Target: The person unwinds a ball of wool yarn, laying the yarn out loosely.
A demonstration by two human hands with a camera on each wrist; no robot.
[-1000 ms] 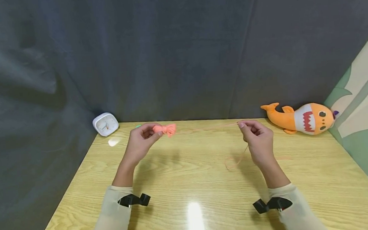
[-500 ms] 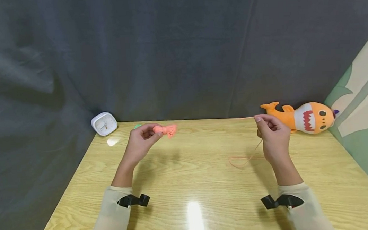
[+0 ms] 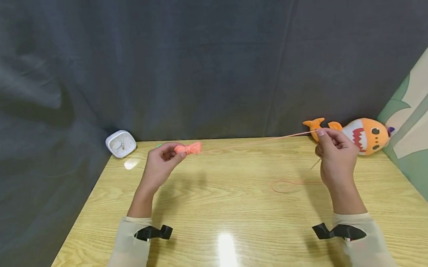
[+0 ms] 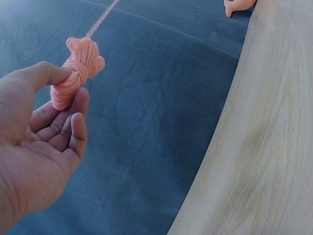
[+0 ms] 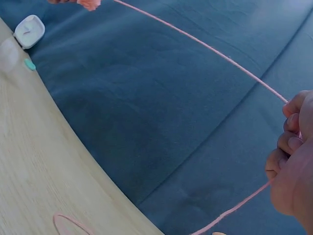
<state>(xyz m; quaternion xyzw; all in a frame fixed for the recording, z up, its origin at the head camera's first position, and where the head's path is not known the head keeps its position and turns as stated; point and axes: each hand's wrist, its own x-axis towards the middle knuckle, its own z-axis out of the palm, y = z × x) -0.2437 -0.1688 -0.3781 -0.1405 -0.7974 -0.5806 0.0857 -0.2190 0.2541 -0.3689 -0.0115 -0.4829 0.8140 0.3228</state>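
A small bundle of coral-pink yarn (image 3: pixel 188 148), bound round its middle, is pinched between the thumb and fingers of my left hand (image 3: pixel 160 164). In the left wrist view the yarn bundle (image 4: pixel 78 73) stands tilted, a strand leaving its looped end. That yarn strand (image 5: pixel 210 48) runs straight across to my right hand (image 3: pixel 338 155), whose thumb and fingers pinch it. Below the right hand the loose tail (image 5: pixel 239 204) hangs down, and a loop of it (image 3: pixel 283 186) lies on the table. Both hands are raised above the tabletop.
A white clock (image 3: pixel 121 144) stands at the table's back left corner. Behind the left hand a small green thing (image 5: pixel 30 64) shows. An orange shark plush (image 3: pixel 368 135) lies at the back right, partly behind the right hand. A dark curtain (image 3: pixel 203 65) hangs behind the wooden table (image 3: pixel 191 247).
My right hand has moved to the right, drawing the strand out longer between the hands. The left hand with the bundle has shifted only slightly left. The loop on the table has slid right.
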